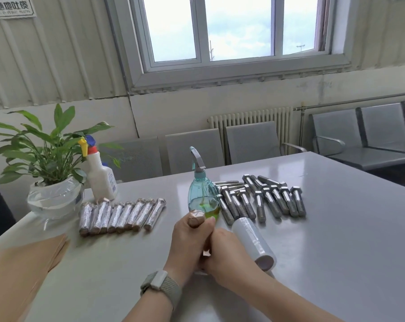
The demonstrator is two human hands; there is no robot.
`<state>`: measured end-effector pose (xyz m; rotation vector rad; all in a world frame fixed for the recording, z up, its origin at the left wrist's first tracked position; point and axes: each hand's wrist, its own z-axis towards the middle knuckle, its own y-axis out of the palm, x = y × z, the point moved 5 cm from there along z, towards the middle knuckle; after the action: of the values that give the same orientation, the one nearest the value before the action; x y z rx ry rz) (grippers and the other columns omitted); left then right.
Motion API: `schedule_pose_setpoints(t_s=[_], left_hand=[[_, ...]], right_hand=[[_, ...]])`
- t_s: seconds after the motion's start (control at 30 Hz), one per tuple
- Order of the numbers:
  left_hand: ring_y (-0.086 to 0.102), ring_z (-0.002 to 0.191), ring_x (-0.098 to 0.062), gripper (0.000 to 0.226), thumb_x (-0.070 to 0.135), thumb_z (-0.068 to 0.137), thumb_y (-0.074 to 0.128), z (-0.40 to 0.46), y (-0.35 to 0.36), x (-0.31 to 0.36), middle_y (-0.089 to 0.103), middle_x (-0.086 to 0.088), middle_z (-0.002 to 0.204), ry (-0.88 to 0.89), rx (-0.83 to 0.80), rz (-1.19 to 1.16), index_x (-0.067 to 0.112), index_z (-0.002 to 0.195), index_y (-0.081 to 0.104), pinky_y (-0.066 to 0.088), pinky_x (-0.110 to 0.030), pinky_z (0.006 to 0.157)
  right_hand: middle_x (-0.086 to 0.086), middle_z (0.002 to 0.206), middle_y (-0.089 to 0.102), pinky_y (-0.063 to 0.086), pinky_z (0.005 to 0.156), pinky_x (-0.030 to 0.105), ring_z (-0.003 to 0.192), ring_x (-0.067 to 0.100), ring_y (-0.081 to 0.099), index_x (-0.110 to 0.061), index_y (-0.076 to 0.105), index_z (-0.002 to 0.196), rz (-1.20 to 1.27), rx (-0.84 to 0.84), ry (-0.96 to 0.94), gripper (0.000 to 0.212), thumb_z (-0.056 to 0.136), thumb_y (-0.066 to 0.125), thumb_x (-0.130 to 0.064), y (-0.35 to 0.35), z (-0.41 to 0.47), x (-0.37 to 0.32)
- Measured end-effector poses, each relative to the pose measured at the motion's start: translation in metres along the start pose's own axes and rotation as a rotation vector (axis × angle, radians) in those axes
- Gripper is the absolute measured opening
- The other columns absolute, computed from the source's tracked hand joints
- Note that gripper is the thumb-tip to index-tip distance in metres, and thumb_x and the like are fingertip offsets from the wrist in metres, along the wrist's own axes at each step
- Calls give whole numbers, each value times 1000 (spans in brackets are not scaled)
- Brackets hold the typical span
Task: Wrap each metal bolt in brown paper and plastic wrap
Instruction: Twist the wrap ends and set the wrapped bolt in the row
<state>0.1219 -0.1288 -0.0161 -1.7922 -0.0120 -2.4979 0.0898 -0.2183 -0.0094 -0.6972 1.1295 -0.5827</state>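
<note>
Near the table (336, 228) edge, left hand (188, 238) and right hand (227, 249), fingers both curled round one paper-wrapped bolt (196, 219).

Both hands, left (189, 240) and right (229, 249), meet, fingers curled.

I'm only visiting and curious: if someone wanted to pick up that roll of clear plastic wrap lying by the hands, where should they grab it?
Probably round the middle of the plastic wrap roll, coming down from above. It lies on its side on the table, its length bare, while the right hand sits against its left flank and bare bolts lie beyond its far end.
</note>
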Motion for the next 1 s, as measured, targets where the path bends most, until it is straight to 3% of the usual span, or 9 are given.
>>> schedule_pose_setpoints(t_s=[0.1,0.17,0.33,0.43,0.53,0.63,0.77,0.87,1.0], left_hand=[[36,48,-15,32,17,75,71,1,3,-4,40,-3,50,-32,-25,-55,16,53,47,33,-20,44],[35,49,-15,29,24,64,68,3,3,-7,38,1,49,-50,-16,-93,22,47,44,33,-21,46],[30,55,-15,33,31,68,71,5,4,-11,35,5,54,-33,-34,-30,23,52,43,31,-28,52],[36,53,-14,35,21,82,72,4,3,-15,40,3,54,5,-21,61,15,58,47,36,-28,54],[49,52,-3,9,18,86,68,2,5,-14,58,14,56,23,-37,73,19,78,72,41,-13,55],[62,74,6,12,19,88,67,-1,5,-13,73,17,81,30,-51,84,26,90,76,44,-4,64],[64,82,7,11,30,88,70,-6,10,-19,70,19,88,-161,-157,-93,35,96,75,57,-27,60],[67,73,-10,10,43,84,73,-6,11,-11,71,11,84,-112,-186,-64,40,93,73,54,-27,57],[67,58,-28,37,47,75,68,-12,16,-3,71,-8,85,-88,-300,-130,33,109,62,48,-28,42]], right_hand=[[6,106,60,49,82,30,94,20,58,-7,65,98,-11,-98,24,16,81,65,-8,-3,-3,-4],[7,92,63,53,73,36,85,23,60,-9,64,87,-75,-232,6,6,83,66,-13,-15,-5,-5],[0,86,69,55,71,34,77,18,65,-17,66,90,-323,-14,122,36,88,60,-53,-90,3,22],[2,90,63,47,52,27,64,14,61,-13,56,100,-475,-169,314,66,80,50,-76,-80,-3,52],[1,87,63,43,47,23,67,14,61,-14,58,92,-325,-239,421,60,79,53,-72,-63,-5,69],[4,82,61,47,49,22,66,20,65,-13,60,88,8,-179,535,45,74,61,-56,-63,-3,75],[17,95,55,59,60,39,58,30,67,-7,52,111,742,-219,653,46,80,68,-37,-67,-6,66],[22,88,67,56,54,34,59,35,68,-4,51,113,779,-246,598,44,84,67,-34,-75,-1,53],[17,84,66,52,51,28,58,31,66,-2,53,117,749,-259,546,49,86,65,-37,-78,11,36]])
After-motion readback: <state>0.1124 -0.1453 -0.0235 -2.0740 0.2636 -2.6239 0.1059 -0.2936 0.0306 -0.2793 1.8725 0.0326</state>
